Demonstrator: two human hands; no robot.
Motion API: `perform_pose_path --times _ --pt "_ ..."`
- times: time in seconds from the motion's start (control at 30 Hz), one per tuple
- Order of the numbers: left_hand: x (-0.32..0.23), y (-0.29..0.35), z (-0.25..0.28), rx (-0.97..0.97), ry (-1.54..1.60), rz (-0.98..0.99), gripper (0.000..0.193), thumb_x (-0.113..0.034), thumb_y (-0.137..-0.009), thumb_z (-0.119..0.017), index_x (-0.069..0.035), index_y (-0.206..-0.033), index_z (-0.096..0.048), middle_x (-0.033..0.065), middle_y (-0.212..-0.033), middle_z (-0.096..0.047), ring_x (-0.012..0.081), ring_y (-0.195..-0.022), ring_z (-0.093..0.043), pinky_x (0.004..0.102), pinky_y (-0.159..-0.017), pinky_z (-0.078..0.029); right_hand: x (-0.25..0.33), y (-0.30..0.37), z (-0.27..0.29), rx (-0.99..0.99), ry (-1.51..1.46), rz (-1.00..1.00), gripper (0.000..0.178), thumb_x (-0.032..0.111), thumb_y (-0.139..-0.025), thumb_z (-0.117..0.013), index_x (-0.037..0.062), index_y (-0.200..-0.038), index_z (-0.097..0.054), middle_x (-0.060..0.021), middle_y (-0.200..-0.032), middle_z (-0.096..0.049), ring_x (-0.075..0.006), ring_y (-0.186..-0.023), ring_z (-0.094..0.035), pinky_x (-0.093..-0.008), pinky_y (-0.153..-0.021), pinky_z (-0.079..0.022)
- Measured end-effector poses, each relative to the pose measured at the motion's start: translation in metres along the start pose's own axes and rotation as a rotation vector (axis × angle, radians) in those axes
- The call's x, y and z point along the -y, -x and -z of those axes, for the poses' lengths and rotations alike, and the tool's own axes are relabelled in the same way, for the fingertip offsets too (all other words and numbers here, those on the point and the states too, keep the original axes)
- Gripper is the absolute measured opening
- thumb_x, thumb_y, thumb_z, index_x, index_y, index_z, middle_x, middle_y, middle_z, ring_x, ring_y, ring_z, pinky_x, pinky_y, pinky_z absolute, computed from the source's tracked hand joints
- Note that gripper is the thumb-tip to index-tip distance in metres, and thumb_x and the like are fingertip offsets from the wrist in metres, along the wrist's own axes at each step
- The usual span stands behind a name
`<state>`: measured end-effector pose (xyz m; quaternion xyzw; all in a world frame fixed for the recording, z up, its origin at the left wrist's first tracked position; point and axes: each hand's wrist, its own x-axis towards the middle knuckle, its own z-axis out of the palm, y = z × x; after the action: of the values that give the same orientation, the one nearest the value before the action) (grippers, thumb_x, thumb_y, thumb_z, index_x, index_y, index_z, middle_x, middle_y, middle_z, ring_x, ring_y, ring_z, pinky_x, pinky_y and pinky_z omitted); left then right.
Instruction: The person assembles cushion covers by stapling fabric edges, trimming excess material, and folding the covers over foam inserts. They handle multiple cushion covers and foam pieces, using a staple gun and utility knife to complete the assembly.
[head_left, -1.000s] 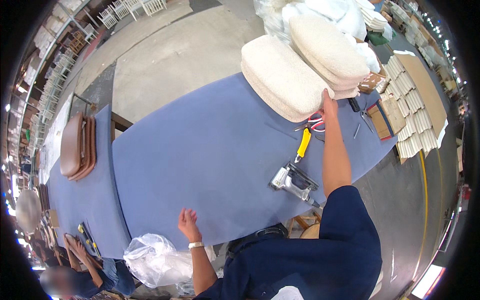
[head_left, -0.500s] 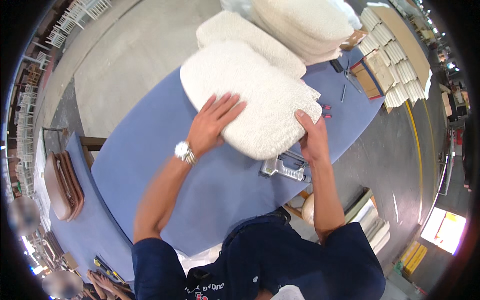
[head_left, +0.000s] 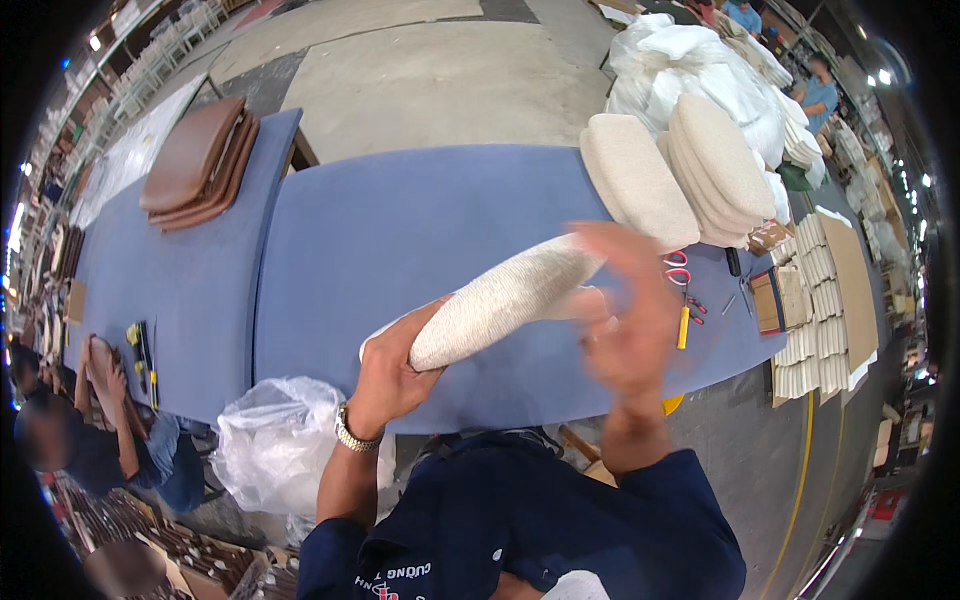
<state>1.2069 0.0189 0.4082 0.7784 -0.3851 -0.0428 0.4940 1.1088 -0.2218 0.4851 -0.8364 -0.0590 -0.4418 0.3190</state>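
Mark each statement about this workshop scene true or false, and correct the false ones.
1. The left hand grips a cream cushion. True.
2. The left wrist is bare. False: it wears a metal-banded watch.
3. Brown cushions are stacked on the left-hand table. True.
4. Both hands show sharply. False: the right hand is blurred.
5. Red-handled scissors lie on the blue surface before the person. True.

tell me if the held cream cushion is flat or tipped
Tipped: from above, the cream cushion shows as a narrow band, with the left hand gripping one end.
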Motion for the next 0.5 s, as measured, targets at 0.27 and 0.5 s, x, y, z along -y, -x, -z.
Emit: perform_pose_path --times 0.27,0.5 --pt "0.051 0.115 0.006 -0.386 -0.019 0.011 0.043 -0.011 -0.081 -0.079 0.002 -0.12 -0.069 0.015 -0.097 -0.074 0.0296 -0.084 -0.072 0.0341 -0.08 -0.056 0.095 0.04 -0.147 0.182 -0.061 0.258 0.029 0.037 -0.086 -0.075 0.0092 -0.082 -0.066 -0.0034 -0.075 -0.06 -0.0228 -0.08 -0.061 -0.0399 -0.089 -0.051" --pt "0.058 0.148 0.0 -0.193 -0.025 0.211 0.056 -0.013 -0.079 -0.079 0.003 -0.131 -0.065 0.0218 -0.123 -0.072 0.0372 -0.109 -0.072 0.0416 -0.093 -0.056 0.062 0.038 -0.118 0.187 -0.073 0.258 0.036 0.047 -0.083 -0.075 0.012 -0.082 -0.067 -0.0039 -0.082 -0.062 -0.025 -0.081 -0.061 -0.0415 -0.092 -0.05"
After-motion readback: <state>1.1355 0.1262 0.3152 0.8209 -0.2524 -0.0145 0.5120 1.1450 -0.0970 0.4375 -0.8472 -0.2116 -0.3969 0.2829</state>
